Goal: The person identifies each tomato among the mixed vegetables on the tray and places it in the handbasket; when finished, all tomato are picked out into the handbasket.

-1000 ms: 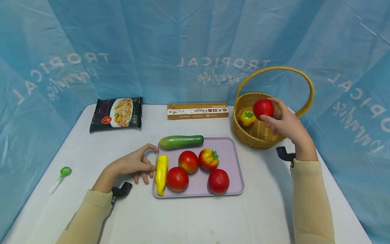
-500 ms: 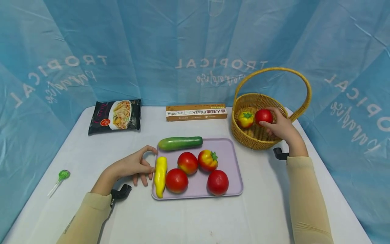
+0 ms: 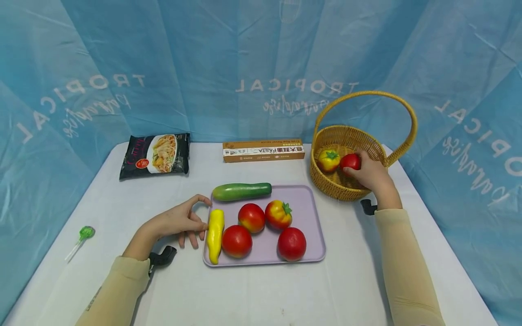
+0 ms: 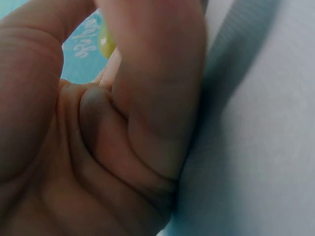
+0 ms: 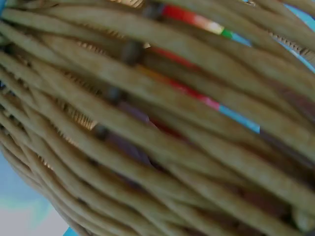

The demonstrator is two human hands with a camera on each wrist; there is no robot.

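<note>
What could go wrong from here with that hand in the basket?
The right hand reaches into the basket beside its handle and might catch it on leaving. The red fruit could knock the yellow fruit close by. The left hand, at the edge of the tray, might nudge it, setting round fruits rolling.

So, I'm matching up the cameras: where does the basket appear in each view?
Head: basket right of centre, the right hand reaching in.
Left wrist: not in it.
Right wrist: its weave fills most of the picture.
Head and left wrist share the blue curtain with pale lettering.
</note>
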